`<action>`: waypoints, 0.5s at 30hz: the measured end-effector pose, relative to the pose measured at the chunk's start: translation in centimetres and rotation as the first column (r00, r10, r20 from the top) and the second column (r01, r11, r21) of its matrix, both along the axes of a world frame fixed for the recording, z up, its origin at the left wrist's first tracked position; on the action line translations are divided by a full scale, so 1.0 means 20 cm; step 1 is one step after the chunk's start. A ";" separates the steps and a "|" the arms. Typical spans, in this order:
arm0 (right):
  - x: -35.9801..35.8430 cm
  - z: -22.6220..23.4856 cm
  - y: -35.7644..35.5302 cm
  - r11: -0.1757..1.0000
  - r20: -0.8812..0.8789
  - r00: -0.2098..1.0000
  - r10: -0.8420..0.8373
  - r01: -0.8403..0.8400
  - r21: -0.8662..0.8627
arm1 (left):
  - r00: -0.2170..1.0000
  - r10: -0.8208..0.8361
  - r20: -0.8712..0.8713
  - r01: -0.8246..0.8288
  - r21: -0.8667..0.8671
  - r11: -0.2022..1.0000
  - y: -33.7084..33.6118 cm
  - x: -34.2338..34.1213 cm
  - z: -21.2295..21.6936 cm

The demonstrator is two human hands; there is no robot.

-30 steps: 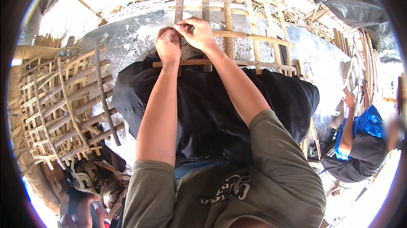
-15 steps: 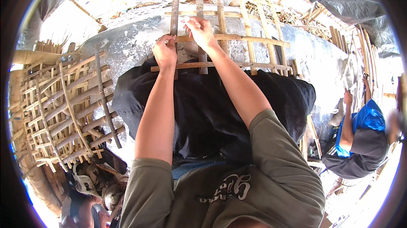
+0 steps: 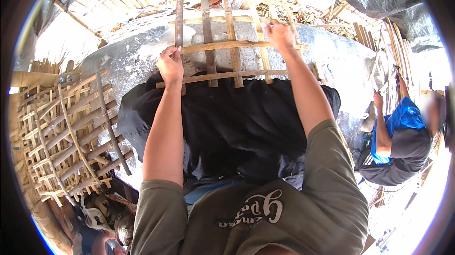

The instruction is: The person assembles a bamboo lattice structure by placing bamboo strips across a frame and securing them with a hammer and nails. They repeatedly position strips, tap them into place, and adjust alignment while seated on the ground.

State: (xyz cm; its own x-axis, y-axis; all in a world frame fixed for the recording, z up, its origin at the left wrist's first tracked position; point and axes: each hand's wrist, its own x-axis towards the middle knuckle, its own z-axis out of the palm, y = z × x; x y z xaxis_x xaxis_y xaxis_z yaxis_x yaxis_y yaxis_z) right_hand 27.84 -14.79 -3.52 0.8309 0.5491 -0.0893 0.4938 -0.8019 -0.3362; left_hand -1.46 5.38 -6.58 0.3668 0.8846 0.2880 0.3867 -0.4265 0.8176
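Note:
A bamboo lattice (image 3: 231, 41) of upright slats and crossing strips lies in front of me, its near edge over the black cloth (image 3: 237, 122) on my lap. My left hand (image 3: 170, 65) is closed on its left side, thumb and fingers pinching where the middle cross strip meets the leftmost slat. Toward the right end of that strip, my right hand (image 3: 283, 38) is raised over the pale slats with its fingers curled closed. What those fingers hold, if anything, is too small to make out.
Several finished lattices (image 3: 66, 136) are stacked at my left. A worker in blue and black (image 3: 403, 131) sits at the right, near upright bamboo sticks (image 3: 403, 55). Grey sheeting (image 3: 365, 3) hangs overhead, and a large grey surface (image 3: 128, 55) lies beyond my lap.
My right hand has moved from beside my left hand to the lattice's right side. My left hand stays at the left slat. The view has shifted slightly.

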 end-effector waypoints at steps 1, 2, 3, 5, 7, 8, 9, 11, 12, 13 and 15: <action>-0.08 0.01 0.04 0.999 -0.046 0.999 0.010 -0.012 -0.047 | 1.000 0.006 0.009 -0.006 0.025 1.000 0.02 -0.01 -0.02; -0.13 0.00 0.08 0.998 0.031 0.999 0.008 -0.006 -0.062 | 1.000 0.008 0.018 -0.009 0.047 0.999 0.03 -0.02 -0.03; -0.18 -0.01 0.11 0.997 0.109 0.994 0.008 0.000 -0.076 | 0.999 0.009 0.034 -0.009 -0.001 1.000 0.04 -0.02 -0.05; -0.19 -0.06 0.14 0.997 0.120 0.992 -0.029 0.038 -0.073 | 1.000 -0.006 0.019 0.006 0.005 1.000 0.01 0.00 -0.01; -0.20 -0.05 0.13 0.990 0.028 0.997 -0.070 0.073 -0.121 | 1.000 -0.007 0.029 0.008 -0.016 1.000 0.00 0.00 0.00; -0.22 -0.04 0.13 0.986 -0.017 0.996 -0.087 0.083 -0.144 | 0.999 -0.001 0.046 0.003 -0.039 0.999 0.00 -0.01 -0.01; -0.21 -0.07 0.15 0.990 0.002 0.996 -0.090 0.090 -0.108 | 0.998 0.005 0.062 -0.001 -0.063 0.998 0.02 -0.02 -0.01; -0.19 -0.12 0.14 0.987 0.052 0.992 -0.114 0.119 -0.110 | 1.000 -0.007 0.022 0.008 -0.048 0.999 0.01 -0.01 -0.01; -0.17 -0.15 0.14 0.985 0.076 0.989 -0.126 0.134 -0.110 | 1.000 -0.014 0.002 0.014 -0.040 0.999 0.01 0.00 -0.01; -0.16 -0.16 0.13 0.985 0.088 0.989 -0.122 0.131 -0.112 | 1.000 -0.018 0.015 0.019 -0.047 0.999 0.01 0.00 -0.01; -0.14 -0.17 0.11 0.985 0.112 0.987 -0.113 0.126 -0.115 | 0.999 -0.028 0.043 0.031 -0.062 0.998 0.00 0.01 0.00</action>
State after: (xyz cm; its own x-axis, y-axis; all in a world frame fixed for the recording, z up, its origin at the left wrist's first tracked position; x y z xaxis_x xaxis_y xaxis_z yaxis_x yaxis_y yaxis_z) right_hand 25.01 -12.51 -6.84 0.8982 0.4357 -0.0577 0.4193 -0.8889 -0.1842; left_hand -1.30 5.30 -6.61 0.3819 0.8903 0.2482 0.3391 -0.3848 0.8584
